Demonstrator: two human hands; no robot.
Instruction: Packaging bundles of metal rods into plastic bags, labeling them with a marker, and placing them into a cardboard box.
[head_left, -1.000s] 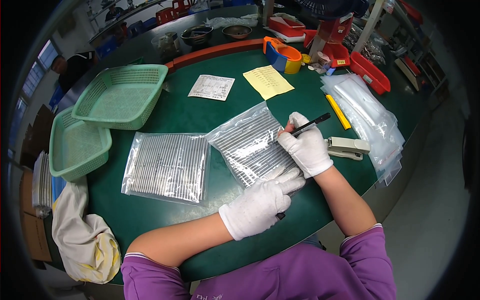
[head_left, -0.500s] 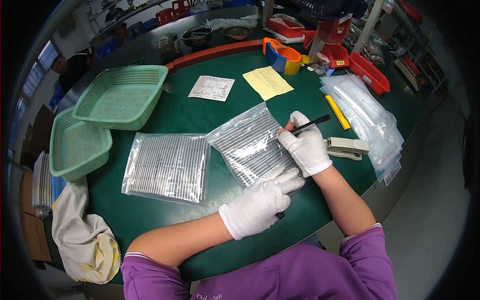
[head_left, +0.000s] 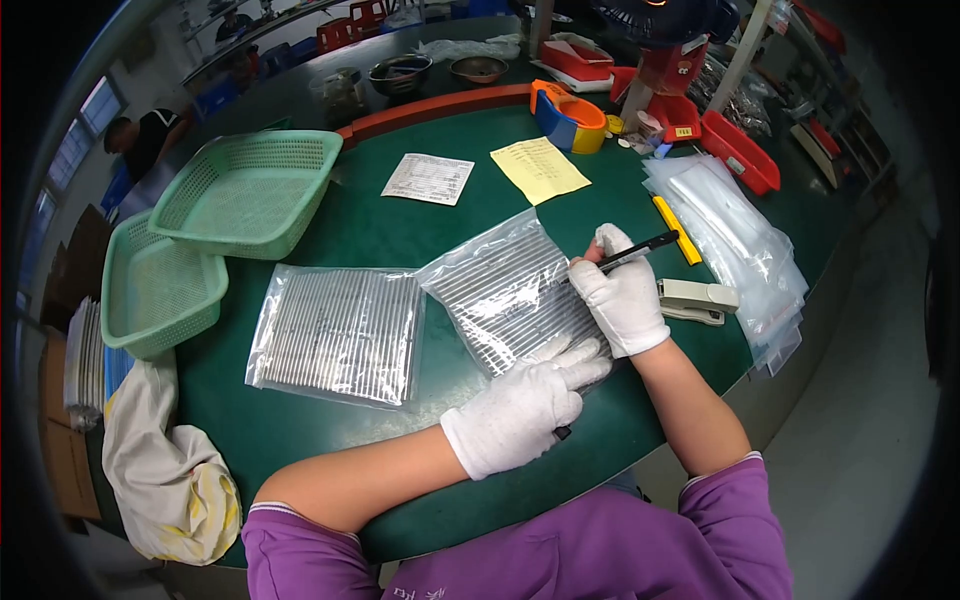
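Observation:
My right hand [head_left: 623,302], in a white glove with bare fingertips, pinches a black pen [head_left: 640,250] above the right edge of a clear plastic bag [head_left: 500,285]. The pen's tip is hidden by the hand. Rows of thin grey metal rods fill this bag, which lies tilted on the green table. Across the bag's near corner rests my left hand [head_left: 525,410], also white-gloved, two fingers stretched over the plastic. A small black stub [head_left: 563,433], perhaps the pen's cap, pokes out beneath its curled fingers. To the left lies a second bag of rods [head_left: 335,335].
Two green baskets [head_left: 245,245] overlap at the left, above a cream cloth [head_left: 170,470]. Beyond the bags lie a white sheet [head_left: 428,179], a yellow note [head_left: 540,170] and a tape dispenser [head_left: 570,120]. A stapler [head_left: 697,298], yellow cutter [head_left: 678,232] and empty clear bags [head_left: 735,235] sit right.
My right hand has shifted slightly right with the pen, off the bag's surface a little. The left hand holds its place. A person at the far left has bent forward.

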